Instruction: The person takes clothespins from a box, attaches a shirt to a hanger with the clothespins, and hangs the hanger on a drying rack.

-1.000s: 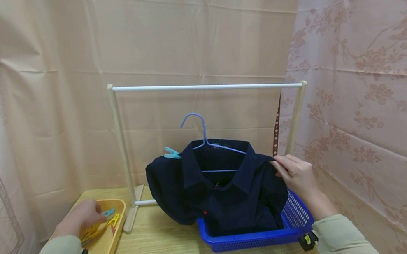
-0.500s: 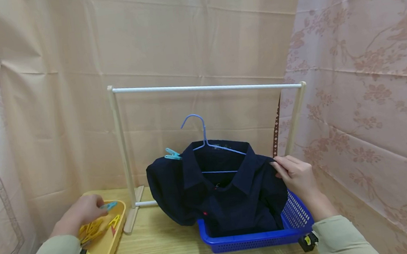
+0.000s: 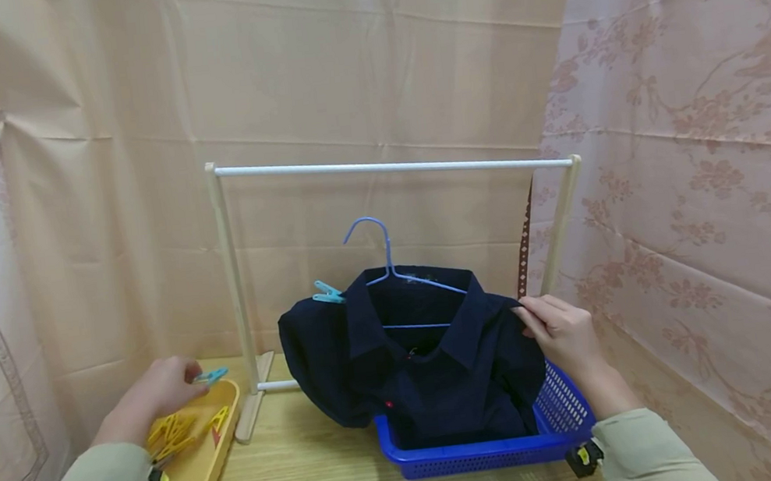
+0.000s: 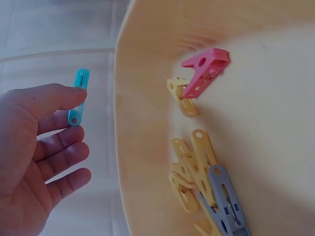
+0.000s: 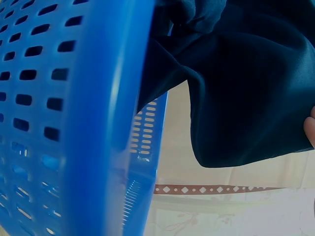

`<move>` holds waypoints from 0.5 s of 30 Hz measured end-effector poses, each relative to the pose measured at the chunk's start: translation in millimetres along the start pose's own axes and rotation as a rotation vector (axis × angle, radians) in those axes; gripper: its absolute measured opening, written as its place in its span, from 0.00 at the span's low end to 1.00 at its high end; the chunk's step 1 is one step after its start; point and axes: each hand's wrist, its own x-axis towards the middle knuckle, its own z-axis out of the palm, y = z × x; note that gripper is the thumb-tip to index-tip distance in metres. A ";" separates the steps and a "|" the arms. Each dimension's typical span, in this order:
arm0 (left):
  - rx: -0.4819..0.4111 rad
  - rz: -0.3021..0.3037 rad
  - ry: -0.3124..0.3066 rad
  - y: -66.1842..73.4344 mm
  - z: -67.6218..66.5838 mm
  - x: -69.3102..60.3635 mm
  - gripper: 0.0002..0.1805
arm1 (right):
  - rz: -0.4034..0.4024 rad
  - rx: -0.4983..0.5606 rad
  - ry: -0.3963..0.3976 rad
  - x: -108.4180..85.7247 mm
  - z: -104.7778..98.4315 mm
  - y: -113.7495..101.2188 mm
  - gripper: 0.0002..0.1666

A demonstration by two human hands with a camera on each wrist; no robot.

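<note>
Between thumb and forefinger my left hand [image 3: 164, 387] pinches a light blue clothespin [image 4: 78, 97], held just above the far end of a yellow tray [image 3: 202, 479]. A dark navy shirt [image 3: 435, 376] sits on a blue wire hanger [image 3: 387, 244], its lower part in a blue basket [image 3: 479, 458]. My right hand [image 3: 564, 331] pinches the shirt's shoulder on the right side; only a fingertip of it shows in the right wrist view. Another light blue clothespin [image 3: 327, 292] is clipped at the shirt's left shoulder.
In the tray lie several yellow clothespins [image 4: 197, 162], a pink clothespin [image 4: 206, 71] and a grey clothespin [image 4: 229, 201]. Behind the shirt stands a rack with a white top bar [image 3: 385, 165] and wooden posts [image 3: 230, 280]. Curtains [image 3: 367, 62] surround the table.
My left hand has lifted the light blue clothespin up out of the tray and slightly to the right. The right hand stays on the shirt's shoulder.
</note>
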 end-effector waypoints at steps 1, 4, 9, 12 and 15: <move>0.004 0.006 0.010 1.3 -0.8 -0.1 0.15 | 0.000 0.002 0.001 0.0 0.1 0.0 0.13; 0.007 0.019 0.028 5.5 -3.9 0.0 0.18 | 0.001 0.002 -0.003 0.0 -0.4 -0.5 0.13; 0.005 0.015 0.044 12.9 -8.2 1.1 0.20 | 0.008 -0.004 -0.009 0.1 -1.0 -1.3 0.12; 0.012 0.029 0.067 17.5 -10.5 2.0 0.19 | 0.016 -0.004 -0.012 0.2 -1.1 -1.6 0.12; 0.024 0.065 0.115 22.5 -13.1 2.5 0.17 | 0.025 -0.003 -0.015 0.2 -1.1 -1.6 0.12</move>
